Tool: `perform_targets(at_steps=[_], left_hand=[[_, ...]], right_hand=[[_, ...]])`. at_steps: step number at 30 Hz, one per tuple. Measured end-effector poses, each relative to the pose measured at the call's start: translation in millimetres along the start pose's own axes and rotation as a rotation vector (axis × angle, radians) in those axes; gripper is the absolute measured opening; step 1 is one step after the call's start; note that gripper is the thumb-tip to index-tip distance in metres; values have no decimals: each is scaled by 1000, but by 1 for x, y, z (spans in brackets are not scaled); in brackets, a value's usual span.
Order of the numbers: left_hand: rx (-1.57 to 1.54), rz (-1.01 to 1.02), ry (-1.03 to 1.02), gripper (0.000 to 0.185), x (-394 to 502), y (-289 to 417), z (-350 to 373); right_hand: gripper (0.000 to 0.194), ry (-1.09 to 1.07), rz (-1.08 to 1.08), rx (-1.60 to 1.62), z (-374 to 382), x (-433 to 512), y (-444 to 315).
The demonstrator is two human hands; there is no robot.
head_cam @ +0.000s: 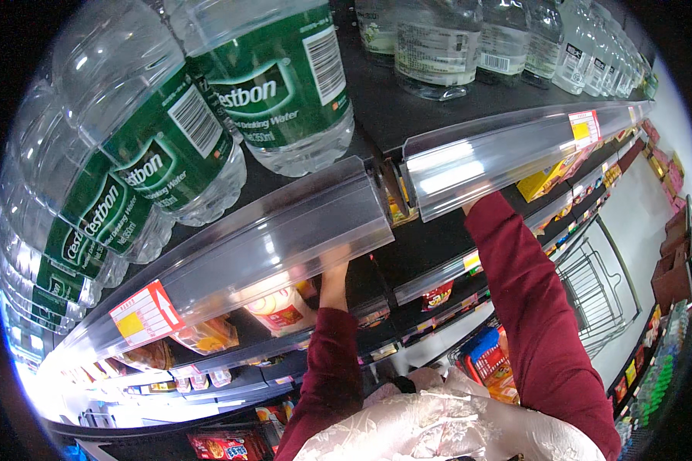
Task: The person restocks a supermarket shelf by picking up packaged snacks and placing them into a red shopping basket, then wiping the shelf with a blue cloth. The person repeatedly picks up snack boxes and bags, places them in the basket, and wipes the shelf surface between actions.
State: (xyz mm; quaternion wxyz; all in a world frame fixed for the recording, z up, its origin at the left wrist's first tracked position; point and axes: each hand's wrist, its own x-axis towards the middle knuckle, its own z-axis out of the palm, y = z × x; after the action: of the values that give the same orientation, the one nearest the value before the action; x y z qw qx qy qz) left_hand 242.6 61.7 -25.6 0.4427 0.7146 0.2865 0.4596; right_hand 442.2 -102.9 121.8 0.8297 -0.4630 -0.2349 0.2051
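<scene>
Both arms, in dark red sleeves, reach into a shelf below the one with the water bottles. My left hand [335,262] is partly behind the clear plastic price rail [265,242], beside a white and red food packet [282,311]; its fingers are blurred through the plastic. My right hand [472,196] lies mostly behind another clear price rail [496,150], with only the wrist area showing, to the left of a yellow box [539,181]. What either hand holds is hidden.
Large water bottles with green labels [277,86] and clear bottles [435,52] line the upper shelf. Below are lower shelves with snack packets [438,295]. A wire shopping cart [597,288] and a red basket [490,363] stand at the lower right.
</scene>
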Motion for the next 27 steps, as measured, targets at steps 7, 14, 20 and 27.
perform_targets(at_steps=[7,14,20,27], left_hand=[[120,-95,-166,40,-4,13,-10],[38,48,-86,40,-11,-10,-5],[-127,69,-46,37,-20,17,-5],[-67,-148,16,71,-40,26,-7]], right_hand=[[28,-24,8,-219,4,10,26],[32,-100,99,-628,-3,-40,58],[47,-192,39,-578,-7,-27,69],[52,-32,-155,-596,-43,-84,63]])
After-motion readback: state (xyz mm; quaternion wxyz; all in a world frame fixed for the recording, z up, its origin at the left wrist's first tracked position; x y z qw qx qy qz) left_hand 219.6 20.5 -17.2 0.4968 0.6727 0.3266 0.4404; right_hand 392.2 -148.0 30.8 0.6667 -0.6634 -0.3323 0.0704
